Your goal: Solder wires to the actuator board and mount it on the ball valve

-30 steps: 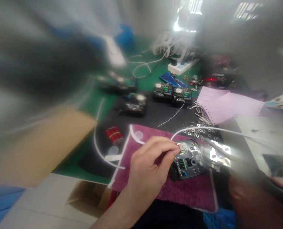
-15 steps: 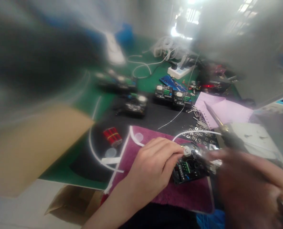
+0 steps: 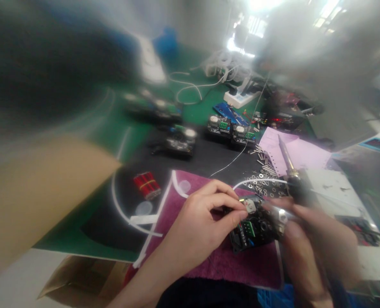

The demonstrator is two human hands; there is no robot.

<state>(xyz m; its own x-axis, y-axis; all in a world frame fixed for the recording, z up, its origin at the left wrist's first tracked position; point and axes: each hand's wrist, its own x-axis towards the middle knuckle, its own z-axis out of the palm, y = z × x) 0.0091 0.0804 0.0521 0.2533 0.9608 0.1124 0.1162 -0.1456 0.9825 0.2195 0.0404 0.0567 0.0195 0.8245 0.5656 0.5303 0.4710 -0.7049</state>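
Note:
A black electronic module with a circuit board, a green terminal block and a white round part lies tilted on a purple cloth. My left hand grips its left edge, thumb and fingertips pinched beside the white part. What sits between those fingertips is hidden. My right hand, blurred, has its fingertips at the module's right side. A soldering iron sticks up out of that hand, its tip pointing away from me; the grip is partly smeared. A white tube curves behind the module.
Similar modules stand farther back on a black mat. Loose washers and metal pins lie beside pink paper. A bundle of red cylinders is at left. A power strip and cables are behind; thin solder wire hangs down.
My right hand has come in closer to the module, and the soldering iron has swung more upright. My left hand stays pinched at the module. The view has shifted slightly.

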